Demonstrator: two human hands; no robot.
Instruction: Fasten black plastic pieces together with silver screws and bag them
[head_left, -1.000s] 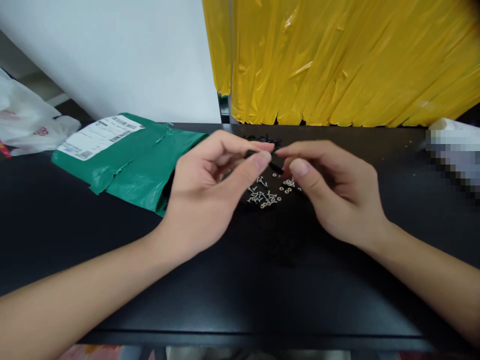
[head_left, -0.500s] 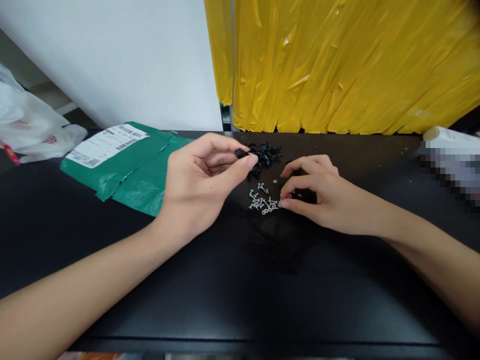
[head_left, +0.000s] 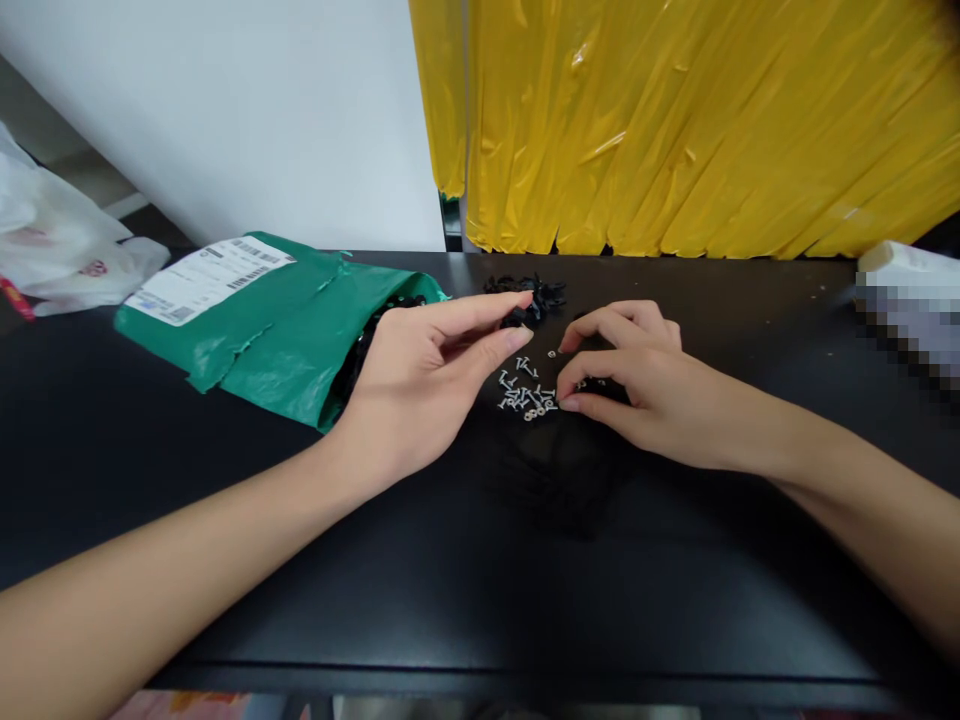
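Note:
My left hand (head_left: pixel 420 385) pinches a small black plastic part (head_left: pixel 514 318) between thumb and fingers, above the table and just in front of a pile of similar black parts (head_left: pixel 551 292). Right of a cluster of small silver screws (head_left: pixel 517 398), my right hand (head_left: pixel 637 385) has its thumb and index fingertips together at the table; what is between them, if anything, is too small to make out. Its other fingers curl loosely. Several nuts (head_left: pixel 534 413) lie at the near side of the screws, and a lone nut (head_left: pixel 552 354) sits behind them.
A green mailing bag (head_left: pixel 292 350) with a white label lies at left, its mouth showing black contents. White plastic bags (head_left: pixel 67 240) stand far left. A pale box-like object (head_left: pixel 911 300), partly blurred, is at right. Yellow plastic sheeting (head_left: pixel 637 130) hangs behind the black table (head_left: pixel 480 580).
My left hand has moved slightly right and down with the black part, uncovering the mailing bag's mouth. My right hand stays almost still beside the screws.

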